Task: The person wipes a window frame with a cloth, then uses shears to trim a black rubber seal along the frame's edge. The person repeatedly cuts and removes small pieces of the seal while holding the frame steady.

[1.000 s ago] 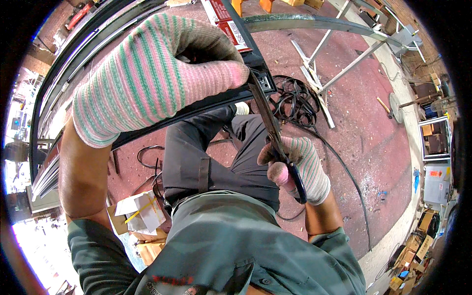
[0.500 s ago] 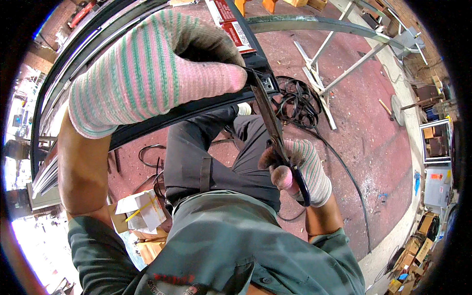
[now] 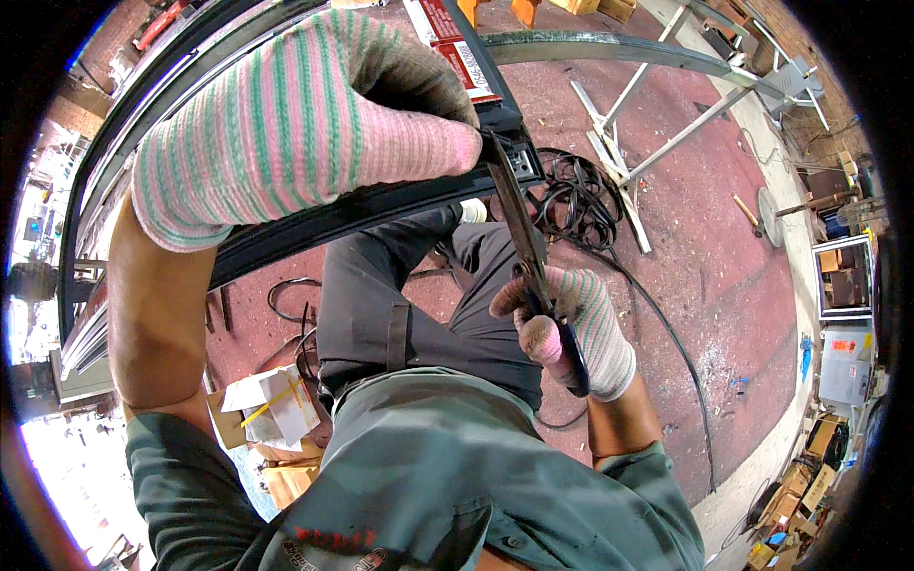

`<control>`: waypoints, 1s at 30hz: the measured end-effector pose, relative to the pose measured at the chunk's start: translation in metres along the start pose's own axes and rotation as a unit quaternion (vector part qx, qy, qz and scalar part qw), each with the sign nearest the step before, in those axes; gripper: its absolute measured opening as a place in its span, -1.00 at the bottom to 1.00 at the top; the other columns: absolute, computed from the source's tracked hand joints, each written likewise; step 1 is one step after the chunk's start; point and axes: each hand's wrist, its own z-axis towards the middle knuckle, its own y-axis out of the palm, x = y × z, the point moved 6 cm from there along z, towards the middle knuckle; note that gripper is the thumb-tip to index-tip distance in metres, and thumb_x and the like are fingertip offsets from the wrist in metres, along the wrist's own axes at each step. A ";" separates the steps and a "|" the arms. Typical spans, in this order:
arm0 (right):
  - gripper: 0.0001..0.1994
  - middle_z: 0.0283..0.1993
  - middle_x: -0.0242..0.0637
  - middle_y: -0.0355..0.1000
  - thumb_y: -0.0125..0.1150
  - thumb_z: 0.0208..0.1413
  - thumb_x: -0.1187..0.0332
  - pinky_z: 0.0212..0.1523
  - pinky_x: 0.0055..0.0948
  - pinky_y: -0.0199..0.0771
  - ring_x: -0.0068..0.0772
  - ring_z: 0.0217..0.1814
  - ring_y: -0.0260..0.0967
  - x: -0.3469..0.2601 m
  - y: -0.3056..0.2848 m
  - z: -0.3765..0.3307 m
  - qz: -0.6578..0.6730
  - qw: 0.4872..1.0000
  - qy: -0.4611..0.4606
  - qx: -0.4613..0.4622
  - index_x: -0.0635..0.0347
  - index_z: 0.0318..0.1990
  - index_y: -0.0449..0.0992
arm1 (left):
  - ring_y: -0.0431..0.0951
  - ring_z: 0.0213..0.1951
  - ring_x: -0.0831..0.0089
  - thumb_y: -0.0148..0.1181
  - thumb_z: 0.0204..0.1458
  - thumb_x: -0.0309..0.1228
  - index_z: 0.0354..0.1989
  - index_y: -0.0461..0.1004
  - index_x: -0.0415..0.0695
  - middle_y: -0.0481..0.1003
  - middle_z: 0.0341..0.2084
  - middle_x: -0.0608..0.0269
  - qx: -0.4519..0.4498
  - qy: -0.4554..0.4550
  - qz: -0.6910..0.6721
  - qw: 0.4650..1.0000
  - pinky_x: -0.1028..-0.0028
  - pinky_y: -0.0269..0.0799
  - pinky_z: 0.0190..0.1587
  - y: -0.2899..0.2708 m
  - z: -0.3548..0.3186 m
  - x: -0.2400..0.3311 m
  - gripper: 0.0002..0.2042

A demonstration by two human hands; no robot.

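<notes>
My left hand [image 3: 295,128], in a pink, green and white striped knit glove with dark fingertips, reaches over a black frame [image 3: 319,228]. Its thumb and fingers pinch together at the frame's corner; a small dark piece seems to be between them, mostly hidden. My right hand [image 3: 600,328], gloved alike, is wrapped round the black handles of a pair of scissors [image 3: 517,214]. The long dark blades point up and away, their tips touching or very close to my left thumb at the corner. A red and white label [image 3: 466,68] lies on the frame beside my left fingers.
Coiled black cable [image 3: 576,195] lies on the red floor beyond the scissors. A metal stand [image 3: 609,48] rises at the far right. White boxes [image 3: 276,404] sit beside my left elbow. Cardboard boxes [image 3: 800,490] line the right wall, and a hammer [image 3: 747,211] lies near it.
My right hand and the scissor handles have shifted slightly left. My left hand has edged a little to the right, still pinching at the frame's corner.
</notes>
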 end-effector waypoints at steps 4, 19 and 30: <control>-0.41 -0.54 -0.23 0.49 0.45 -0.02 -0.19 -0.39 -0.41 0.48 -0.46 -0.48 0.49 0.001 0.004 0.002 0.032 0.999 -0.023 -0.002 0.28 -0.31 0.58 | 0.48 -0.37 0.68 0.41 0.03 -0.22 -0.25 0.63 -0.24 0.54 -0.47 0.43 0.000 -0.006 0.022 1.000 0.59 0.42 -0.28 -0.002 -0.005 0.002 -0.70; -0.56 -0.63 -0.25 0.37 0.53 -0.04 0.00 -0.51 -0.38 0.37 -0.42 -0.59 0.35 0.008 0.007 0.000 -0.022 0.999 -0.019 0.018 0.23 -0.38 0.55 | 0.49 -0.37 0.65 0.43 0.02 -0.19 -0.24 0.64 -0.23 0.55 -0.47 0.40 0.018 0.011 0.039 0.999 0.57 0.43 -0.27 -0.001 -0.006 0.001 -0.67; -0.59 -0.64 -0.27 0.38 0.43 0.07 0.01 -0.54 -0.39 0.35 -0.48 -0.60 0.32 0.019 0.012 0.004 0.020 0.998 -0.047 0.048 0.23 -0.40 0.55 | 0.46 -0.39 0.65 0.40 0.04 -0.19 -0.24 0.64 -0.26 0.54 -0.49 0.41 0.040 0.067 0.060 0.995 0.57 0.40 -0.31 0.000 -0.005 0.001 -0.67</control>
